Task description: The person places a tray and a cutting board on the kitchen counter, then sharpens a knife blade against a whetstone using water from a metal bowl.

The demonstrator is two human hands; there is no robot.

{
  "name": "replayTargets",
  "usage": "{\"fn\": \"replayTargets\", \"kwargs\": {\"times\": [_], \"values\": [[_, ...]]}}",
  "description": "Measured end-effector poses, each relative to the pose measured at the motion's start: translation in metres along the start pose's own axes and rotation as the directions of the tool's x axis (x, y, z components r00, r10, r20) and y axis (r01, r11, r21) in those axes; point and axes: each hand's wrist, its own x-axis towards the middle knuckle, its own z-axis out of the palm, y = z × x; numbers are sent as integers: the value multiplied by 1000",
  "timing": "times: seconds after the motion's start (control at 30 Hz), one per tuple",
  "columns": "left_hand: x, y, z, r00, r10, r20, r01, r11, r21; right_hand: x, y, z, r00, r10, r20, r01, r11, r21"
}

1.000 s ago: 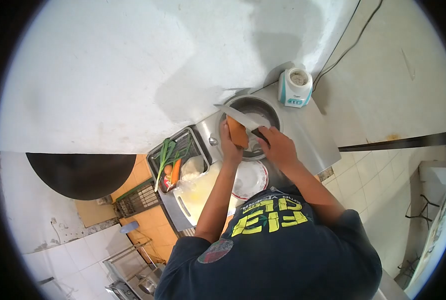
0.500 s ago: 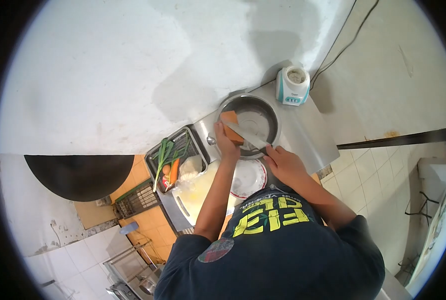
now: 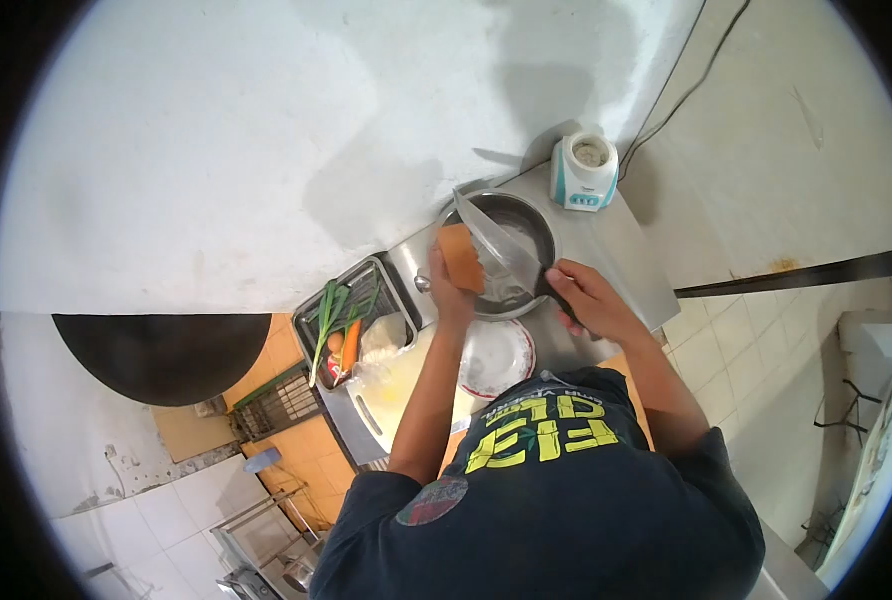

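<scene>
An orange block (image 3: 460, 258) is held in my left hand (image 3: 450, 292), over the left side of a round metal bowl (image 3: 552, 235). My right hand (image 3: 592, 302) is wrapped round the dark handle of a knife (image 3: 504, 244). The wide blade slants up and left across the bowl, its flat side showing, just right of the block. Below the bowl lies a white plate with a red-patterned rim (image 3: 498, 358). What lies inside the bowl is too unclear to name.
Left of the bowl, a metal tray (image 3: 406, 296) holds green onions, a carrot (image 3: 350, 344) and a bag. A cutting board (image 3: 394, 398) lies nearer me. A white and teal blender base (image 3: 586, 172) stands at the back right; a black wok (image 3: 162, 352) is far left.
The blade has swung away from the block and now points up more steeply, after lying across the block half a second ago. My right hand has moved a little to the right.
</scene>
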Motion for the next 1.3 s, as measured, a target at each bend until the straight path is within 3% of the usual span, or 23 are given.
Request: {"fn": "replayTargets", "kwargs": {"times": [0.1, 0.3, 0.53, 0.63, 0.73, 0.93, 1.03, 1.13, 1.23, 1.3], "values": [[-9, -5, 4, 993, 47, 107, -56, 994, 89, 36, 9, 23, 1000, 1, -22, -1, 1000, 24], [-12, -3, 12, 996, 86, 28, -88, 993, 80, 63, 32, 44, 999, -40, -14, 40, 998, -41], [-11, -2, -3, 992, 121, 37, -125, 985, 122, 32, 39, 34, 1000, 18, 7, -16, 983, -183], [-12, 0, 2, 993, 119, -5, -118, 989, 85, 4, 25, 23, 993, 118, -1, -114, 962, -248], [-11, -1, -1, 990, 126, 61, -133, 982, 130, -14, 38, 12, 994, 102, -30, -107, 949, -298], [-5, 13, -2, 983, 183, 31, -185, 973, 141, -47, 59, -17, 992, 92, -83, -121, 866, -486], [-2, 19, 0, 980, 198, 6, -197, 970, 144, -43, 63, -10, 942, -217, -256, -38, 688, -725], [-8, 9, 1, 989, 148, 10, -148, 980, 130, -17, 49, 10, 891, -363, -272, 88, 727, -681], [-12, -6, 2, 993, 118, 5, -117, 984, 136, 14, 36, 31, 804, -558, -206, 254, 635, -730], [-14, -12, 4, 994, 108, 9, -108, 986, 127, 31, 31, 41, 815, -557, -159, 261, 599, -757]]}}
